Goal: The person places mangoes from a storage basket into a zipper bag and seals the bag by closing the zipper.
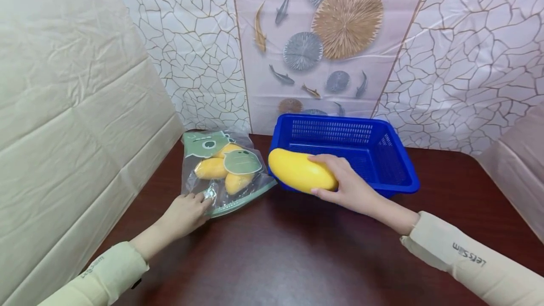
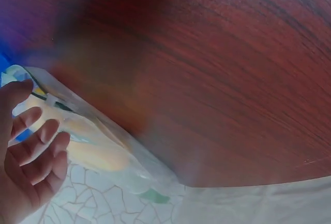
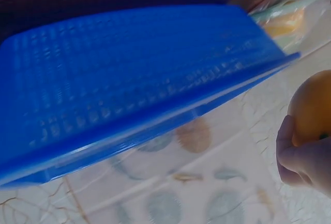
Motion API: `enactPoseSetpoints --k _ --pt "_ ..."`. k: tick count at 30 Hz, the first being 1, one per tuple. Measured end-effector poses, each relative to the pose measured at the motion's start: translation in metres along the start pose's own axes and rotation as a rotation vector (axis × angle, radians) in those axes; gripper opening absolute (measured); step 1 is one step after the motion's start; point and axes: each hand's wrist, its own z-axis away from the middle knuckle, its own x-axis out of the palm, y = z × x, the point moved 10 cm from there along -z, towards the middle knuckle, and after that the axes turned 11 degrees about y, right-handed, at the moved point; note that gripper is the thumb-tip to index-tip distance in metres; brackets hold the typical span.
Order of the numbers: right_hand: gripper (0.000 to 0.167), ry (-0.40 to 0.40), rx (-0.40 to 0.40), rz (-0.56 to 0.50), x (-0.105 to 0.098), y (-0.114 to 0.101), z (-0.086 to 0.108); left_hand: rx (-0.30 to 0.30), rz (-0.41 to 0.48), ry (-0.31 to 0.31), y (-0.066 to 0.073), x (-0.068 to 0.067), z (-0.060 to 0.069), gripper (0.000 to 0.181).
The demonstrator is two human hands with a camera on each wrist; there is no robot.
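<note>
In the head view my right hand (image 1: 346, 184) grips a large smooth yellow mango (image 1: 299, 170) above the front left rim of a blue plastic basket (image 1: 393, 187). The right wrist view shows the fingers curled against the mango (image 3: 315, 105), cut off by the frame edge. At the left lies a clear zip bag (image 1: 193, 185) with green cartoon prints and a green zip edge, holding yellow mangoes (image 1: 211, 168). My left hand (image 1: 187, 214) is at the bag's near left corner. Its fingers are loosely bent and spaced from the thumb in the left wrist view.
The basket has slotted walls and stands near the back of the dark wooden table (image 1: 272, 254). A patterned cloth (image 1: 208, 51) hangs behind, and a pale cloth (image 1: 80, 122) slopes along the left side.
</note>
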Motion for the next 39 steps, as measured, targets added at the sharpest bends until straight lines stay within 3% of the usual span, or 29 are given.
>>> enactPoseSetpoints --k 6,15,24,33,39 --pt "0.064 -0.061 -0.045 -0.022 0.022 -0.019 0.01 0.0 0.046 0.072 -0.001 -0.008 -0.002 0.028" --pt "0.061 -0.143 -0.111 -0.037 0.065 -0.037 0.028 -0.041 0.071 0.078 -0.006 -0.009 -0.004 0.028" --pt "0.059 -0.287 -0.078 -0.017 0.12 -0.044 0.034 -0.11 0.138 0.047 -0.016 -0.01 -0.009 0.022" --pt "0.059 -0.219 -0.059 0.043 0.142 -0.048 0.024 -0.099 0.143 0.09 -0.016 -0.014 -0.01 0.02" --pt "0.06 -0.224 -0.022 0.054 0.148 -0.045 0.022 -0.096 0.146 0.088 -0.016 -0.012 -0.007 0.02"
